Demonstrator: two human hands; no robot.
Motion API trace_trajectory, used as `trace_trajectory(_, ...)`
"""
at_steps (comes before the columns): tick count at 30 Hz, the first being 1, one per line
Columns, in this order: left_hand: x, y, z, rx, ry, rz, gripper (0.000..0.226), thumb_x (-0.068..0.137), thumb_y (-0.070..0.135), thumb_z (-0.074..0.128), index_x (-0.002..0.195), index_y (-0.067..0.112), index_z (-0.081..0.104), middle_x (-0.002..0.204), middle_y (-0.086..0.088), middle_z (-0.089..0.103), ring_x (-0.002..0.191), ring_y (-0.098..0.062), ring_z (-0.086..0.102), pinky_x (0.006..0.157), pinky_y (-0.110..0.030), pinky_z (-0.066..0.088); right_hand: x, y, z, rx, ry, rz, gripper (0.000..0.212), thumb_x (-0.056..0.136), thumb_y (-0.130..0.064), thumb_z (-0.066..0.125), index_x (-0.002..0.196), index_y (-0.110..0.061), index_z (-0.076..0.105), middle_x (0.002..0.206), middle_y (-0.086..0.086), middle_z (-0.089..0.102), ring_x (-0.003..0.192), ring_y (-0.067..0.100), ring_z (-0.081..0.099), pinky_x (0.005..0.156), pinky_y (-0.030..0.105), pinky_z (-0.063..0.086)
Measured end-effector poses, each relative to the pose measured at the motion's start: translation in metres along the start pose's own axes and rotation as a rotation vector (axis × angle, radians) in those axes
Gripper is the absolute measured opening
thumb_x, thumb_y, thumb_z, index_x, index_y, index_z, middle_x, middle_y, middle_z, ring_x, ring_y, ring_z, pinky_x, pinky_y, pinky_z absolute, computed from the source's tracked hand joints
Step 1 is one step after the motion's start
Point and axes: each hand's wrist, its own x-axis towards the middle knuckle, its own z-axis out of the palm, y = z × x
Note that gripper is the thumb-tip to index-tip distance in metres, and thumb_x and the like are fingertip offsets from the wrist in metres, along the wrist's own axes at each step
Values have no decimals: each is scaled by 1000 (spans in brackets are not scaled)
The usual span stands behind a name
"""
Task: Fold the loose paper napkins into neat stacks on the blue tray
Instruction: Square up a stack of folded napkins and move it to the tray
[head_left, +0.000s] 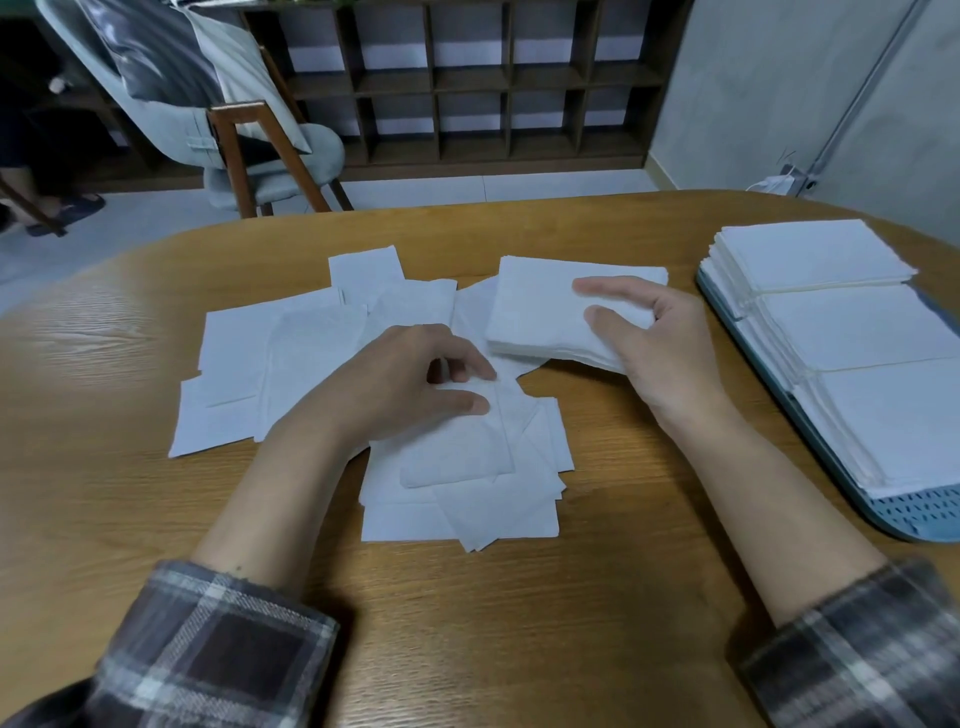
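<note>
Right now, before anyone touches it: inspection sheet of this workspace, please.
Surface: wooden table, rounded far edge.
Job's things: loose napkins spread mid-table; folded stack at their right edge; three tray stacks in a row on the blue tray at right.
Clutter: nothing seen.
Hands: left hand pinches one of the loose napkins; right hand holds the folded stack.
Cables: white plug and cable at the wall, off the table.
Surroundings: chair and cubby shelf beyond the table.
</note>
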Motion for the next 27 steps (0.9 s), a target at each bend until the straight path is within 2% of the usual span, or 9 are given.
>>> trace_trajectory(3, 0, 1, 1, 36, -35, 34, 19, 90, 39, 81, 108, 46, 77, 100, 14, 61, 93, -5, 57, 76, -13, 43, 1, 2, -1, 1, 30, 2, 29, 97, -6, 66, 113, -26, 81, 116, -24, 75, 116, -16, 59, 93, -4, 37)
trace_trajectory(8, 2, 5, 6, 58, 13, 67, 6, 96, 31, 77, 98, 36, 78, 94, 9, 63, 87, -8, 58, 72, -18, 43, 1, 2, 0, -13, 17, 3, 29, 98, -7, 66, 113, -26, 81, 117, -23, 75, 118, -15, 59, 94, -4, 36)
trace_trajectory(12, 2, 7, 8, 97, 60, 107, 9, 99, 23, 73, 95, 30, 76, 95, 13, 63, 85, -3, 58, 70, -18, 40, 1, 2, 0, -14, 11, 0, 29, 98, -7, 67, 113, -26, 81, 118, -23, 75, 119, -15, 58, 95, -4, 36)
trace_trajectory(16, 0, 7, 9, 109, -21, 85, 21, 104, 26, 63, 116, 40, 72, 101, 11, 58, 90, -5, 56, 75, -16, 38, 0, 2, 1, -25, 10, -2, 29, 98, -7, 67, 113, -27, 81, 117, -25, 75, 118, -15, 58, 93, -4, 37)
trace_trajectory(21, 1, 7, 11, 114, 49, 69, 19, 94, 15, 62, 100, 28, 76, 94, 5, 59, 85, -5, 56, 72, -23, 42, 0, 1, 0, -17, 10, -3, 29, 98, -7, 66, 114, -26, 81, 117, -25, 74, 117, -18, 58, 91, -5, 36)
trace_trajectory(23, 1, 5, 11, 118, 73, 77, 17, 95, 14, 63, 98, 26, 75, 93, 7, 58, 84, -3, 56, 70, -19, 40, 0, 1, 0, -13, 11, -2, 29, 98, -7, 66, 113, -26, 81, 116, -25, 74, 117, -17, 58, 92, -5, 36)
trace_trajectory(25, 2, 4, 12, 117, 100, 90, 14, 97, 17, 66, 98, 28, 75, 99, 10, 56, 84, -1, 55, 70, -15, 39, 0, 1, 0, -10, 13, 1, 29, 98, -7, 66, 113, -27, 81, 117, -25, 75, 118, -15, 59, 94, -4, 37)
trace_trajectory(27, 3, 4, 11, 93, 148, 126, 11, 99, 20, 70, 98, 30, 76, 108, 12, 56, 89, -4, 58, 76, -19, 45, 0, 2, 0, -12, 13, 1, 29, 98, -8, 66, 113, -28, 81, 117, -25, 75, 119, -15, 58, 95, -3, 38)
